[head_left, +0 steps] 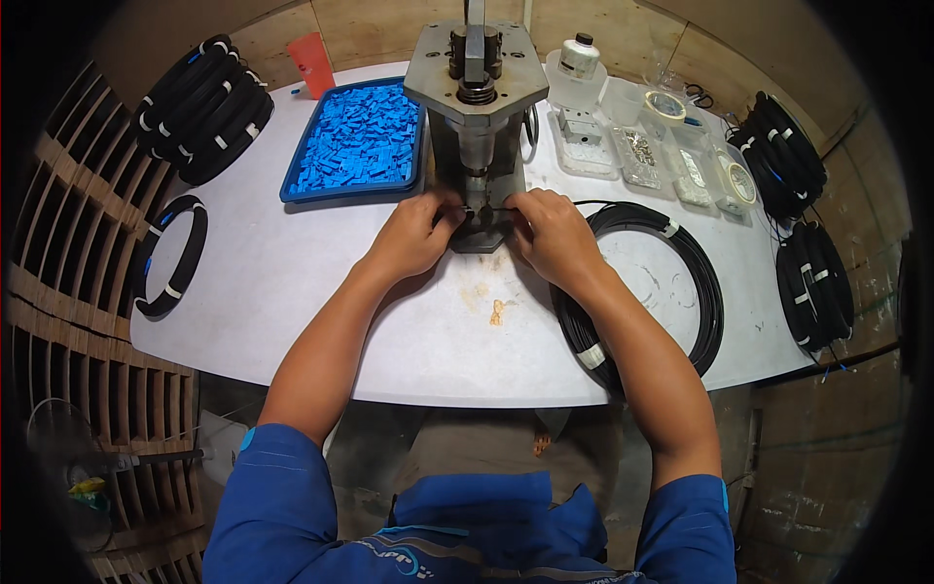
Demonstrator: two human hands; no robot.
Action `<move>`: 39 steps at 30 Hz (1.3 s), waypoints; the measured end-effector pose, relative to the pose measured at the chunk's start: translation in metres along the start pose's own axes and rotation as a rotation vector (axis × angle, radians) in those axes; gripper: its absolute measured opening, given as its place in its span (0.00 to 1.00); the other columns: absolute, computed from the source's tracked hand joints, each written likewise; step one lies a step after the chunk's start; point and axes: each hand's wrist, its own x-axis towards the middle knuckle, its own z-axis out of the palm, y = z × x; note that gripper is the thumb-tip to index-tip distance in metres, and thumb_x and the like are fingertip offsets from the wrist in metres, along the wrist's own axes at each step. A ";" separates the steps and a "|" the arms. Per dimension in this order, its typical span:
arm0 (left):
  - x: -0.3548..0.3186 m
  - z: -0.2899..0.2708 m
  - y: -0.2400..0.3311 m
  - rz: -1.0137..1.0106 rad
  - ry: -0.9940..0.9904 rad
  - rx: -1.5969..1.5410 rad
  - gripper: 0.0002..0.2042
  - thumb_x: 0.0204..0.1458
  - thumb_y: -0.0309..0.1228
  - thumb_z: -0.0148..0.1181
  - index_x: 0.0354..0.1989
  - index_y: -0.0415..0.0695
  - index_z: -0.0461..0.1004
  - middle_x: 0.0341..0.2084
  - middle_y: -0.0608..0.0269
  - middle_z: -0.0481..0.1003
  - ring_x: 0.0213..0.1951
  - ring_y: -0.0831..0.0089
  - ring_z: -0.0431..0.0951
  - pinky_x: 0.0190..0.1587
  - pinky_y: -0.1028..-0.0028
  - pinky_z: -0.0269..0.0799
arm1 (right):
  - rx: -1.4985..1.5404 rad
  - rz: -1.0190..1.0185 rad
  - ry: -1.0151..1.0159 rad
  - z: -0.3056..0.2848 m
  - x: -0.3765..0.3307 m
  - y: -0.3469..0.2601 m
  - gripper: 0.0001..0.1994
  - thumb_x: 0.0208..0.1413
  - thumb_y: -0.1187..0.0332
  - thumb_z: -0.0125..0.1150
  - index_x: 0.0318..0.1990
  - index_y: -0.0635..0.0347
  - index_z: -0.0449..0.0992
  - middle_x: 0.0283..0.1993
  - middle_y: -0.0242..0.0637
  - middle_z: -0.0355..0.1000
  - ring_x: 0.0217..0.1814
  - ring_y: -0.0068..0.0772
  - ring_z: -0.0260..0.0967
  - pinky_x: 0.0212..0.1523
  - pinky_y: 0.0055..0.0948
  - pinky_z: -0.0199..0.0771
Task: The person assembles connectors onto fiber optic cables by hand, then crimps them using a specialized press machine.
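At the foot of a metal bench press [525, 83], both of my hands meet from either side of its ram. My left hand [413, 234] is closed in a pinch at the left of the press's lower tool; what its fingertips hold, if anything, is too small to make out. On the other side my right hand [555, 229] pinches a thin black cable, whose end points into the tool. That cable appears to lead back to a coil of black cable [717, 302] bound with white tape, lying partly under my right forearm.
Left of the press stands a blue tray [292, 198] full of small blue pieces, with a red cup [311, 66] behind. Clear boxes of small parts [639, 156] and a white bottle [580, 58] stand right. More black coils [202, 112] hang or lie at both sides.
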 end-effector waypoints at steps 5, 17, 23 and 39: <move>0.002 0.001 0.000 -0.002 -0.010 -0.007 0.10 0.59 0.29 0.59 0.44 0.35 0.78 0.37 0.41 0.81 0.43 0.45 0.82 0.48 0.59 0.75 | 0.013 0.009 -0.010 -0.003 0.001 0.001 0.07 0.52 0.75 0.64 0.40 0.59 0.77 0.35 0.45 0.76 0.39 0.53 0.75 0.44 0.46 0.75; 0.002 0.001 -0.006 0.014 -0.026 0.017 0.12 0.61 0.31 0.59 0.46 0.35 0.76 0.38 0.46 0.81 0.41 0.54 0.82 0.46 0.63 0.75 | 0.010 0.014 -0.009 -0.001 0.000 0.001 0.07 0.53 0.75 0.64 0.40 0.59 0.78 0.34 0.45 0.76 0.40 0.53 0.75 0.45 0.46 0.75; 0.002 0.001 -0.006 0.015 -0.012 0.026 0.11 0.60 0.31 0.60 0.46 0.35 0.76 0.37 0.46 0.81 0.40 0.54 0.82 0.45 0.63 0.76 | 0.015 0.024 -0.018 -0.002 0.001 0.000 0.07 0.54 0.75 0.63 0.40 0.60 0.78 0.34 0.46 0.76 0.41 0.53 0.75 0.45 0.46 0.75; 0.002 0.001 -0.006 0.020 -0.015 0.031 0.12 0.60 0.31 0.60 0.46 0.35 0.77 0.38 0.46 0.81 0.42 0.53 0.82 0.47 0.63 0.75 | 0.014 0.030 -0.008 -0.001 0.001 0.002 0.06 0.53 0.75 0.64 0.39 0.61 0.77 0.35 0.46 0.76 0.40 0.53 0.75 0.45 0.46 0.75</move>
